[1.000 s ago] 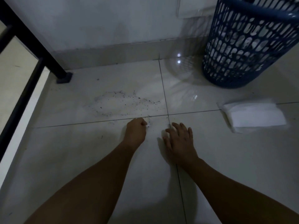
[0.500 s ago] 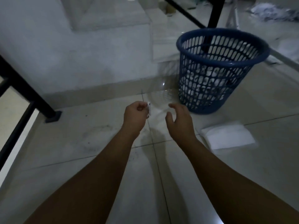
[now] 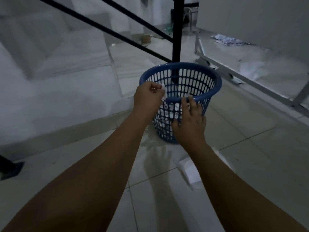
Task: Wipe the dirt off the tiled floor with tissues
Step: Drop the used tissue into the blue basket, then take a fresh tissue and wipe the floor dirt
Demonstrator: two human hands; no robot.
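Head camera looks down at two bare forearms that reach to a round blue plastic basket with slotted walls (image 3: 211,73), which stands on the pale glossy tiled floor (image 3: 250,156). The left hand (image 3: 148,97) is closed into a fist around a small crumpled white tissue (image 3: 164,93); only a corner of the tissue shows out beside the thumb, and it hangs just above the near-left part of the basket rim. The right hand (image 3: 190,121) is open and holds nothing, with its fingers spread and almost straight. Its fingertips lie at the near rim, but I cannot tell if they press on it or only touch it. Inside the basket lie several crumpled white used tissues (image 3: 168,113). A flat stack of clean white tissues (image 3: 189,171) lies on the floor near the basket, partly hidden under the right forearm. Behind the basket stands a black metal railing post (image 3: 177,30).

I judge that the step in hand is to throw away a dirty tissue. The next move calls only for opening the left fingers over the basket mouth, so that the tissue falls inside and not on the floor. After this a clean tissue from the stack is needed. The dirt itself is not in view, so how much wiping remains I cannot say.
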